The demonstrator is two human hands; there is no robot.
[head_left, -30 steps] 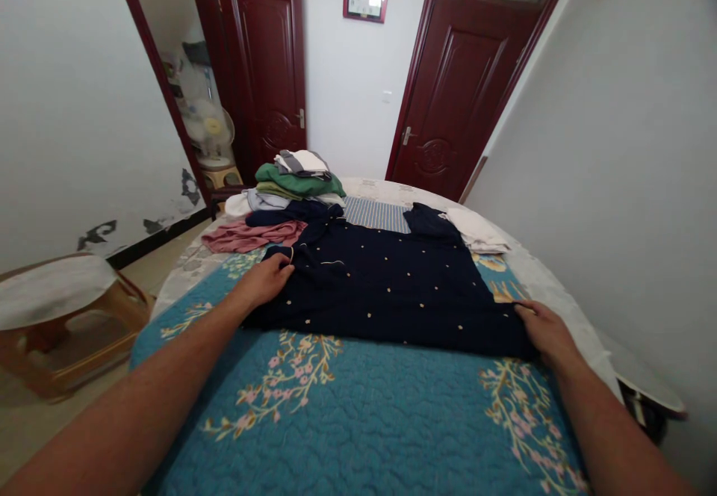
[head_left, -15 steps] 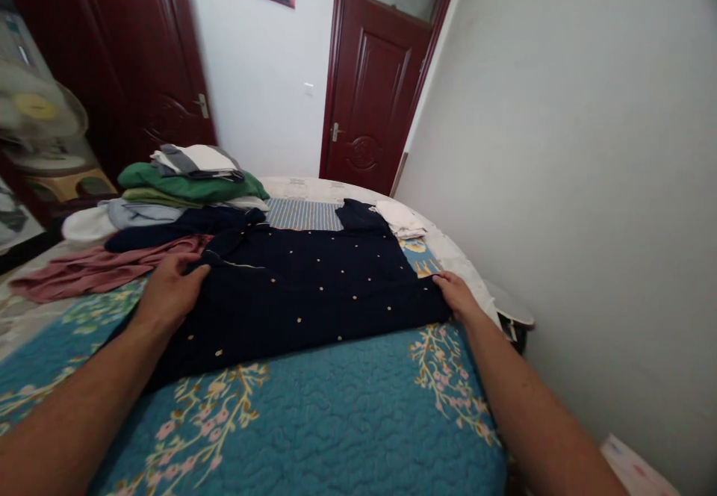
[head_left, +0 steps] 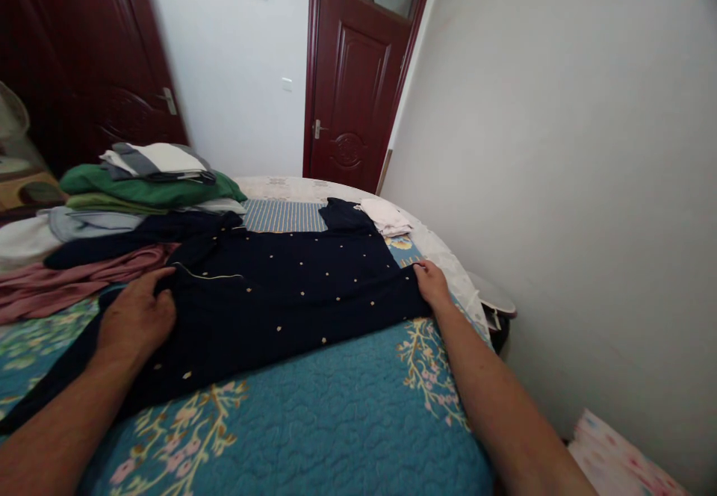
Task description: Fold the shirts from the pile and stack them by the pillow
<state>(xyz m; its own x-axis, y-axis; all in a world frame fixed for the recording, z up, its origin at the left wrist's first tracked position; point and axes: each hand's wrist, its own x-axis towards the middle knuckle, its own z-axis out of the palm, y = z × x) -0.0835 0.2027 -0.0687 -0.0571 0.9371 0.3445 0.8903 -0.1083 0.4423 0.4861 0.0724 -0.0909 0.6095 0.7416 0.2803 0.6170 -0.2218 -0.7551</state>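
Note:
A dark navy garment with small gold dots lies spread across a blue floral quilt on a bed. My left hand rests on the garment's left part near its collar, fingers curled down onto the cloth. My right hand pinches the garment's right edge near the side of the bed.
A stack of folded clothes with a green piece sits at the far left, above a pink garment. A folded white cloth lies at the far right. A white wall runs close along the right side. Dark red doors stand behind.
The view has swung to the right. Both hands have kept to the garment, the left sliding a little further onto the cloth, the right staying on the right edge.

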